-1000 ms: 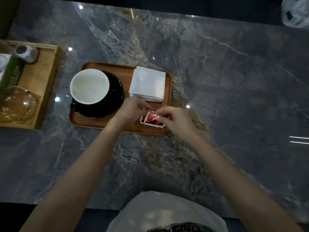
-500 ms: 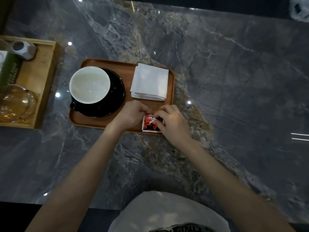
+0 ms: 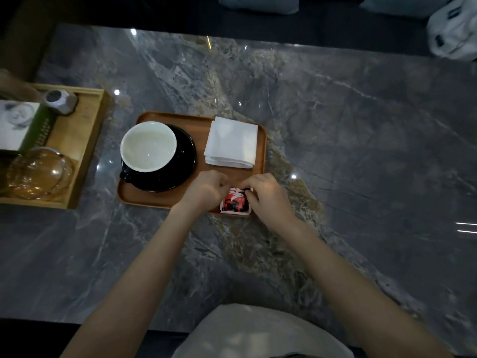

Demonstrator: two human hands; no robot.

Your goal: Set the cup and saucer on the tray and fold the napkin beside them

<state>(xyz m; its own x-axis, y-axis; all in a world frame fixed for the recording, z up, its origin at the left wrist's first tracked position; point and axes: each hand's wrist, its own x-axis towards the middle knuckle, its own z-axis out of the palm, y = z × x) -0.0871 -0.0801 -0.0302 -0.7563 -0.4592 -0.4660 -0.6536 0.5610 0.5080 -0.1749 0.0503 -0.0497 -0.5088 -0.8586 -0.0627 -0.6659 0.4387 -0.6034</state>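
Observation:
A brown oval tray (image 3: 165,202) lies on the grey marble table. On its left stands a black cup with a white inside (image 3: 148,146) on a black saucer (image 3: 184,164). A folded white napkin (image 3: 232,146) lies on the tray's right half. At the tray's near right corner both hands pinch a small red and white sachet (image 3: 236,204). My left hand (image 3: 206,189) holds its left top edge and my right hand (image 3: 265,195) holds its right top edge.
A light wooden box tray (image 3: 85,151) sits at the left with a glass bowl (image 3: 36,174), a green and white box (image 3: 23,125) and a small grey pot (image 3: 60,100). A white bag (image 3: 454,34) lies at the far right corner.
The sachet has turned from lying flat and slanted to upright with its picture facing me. Both hands shifted slightly toward the tray's near right corner and stay on the sachet.

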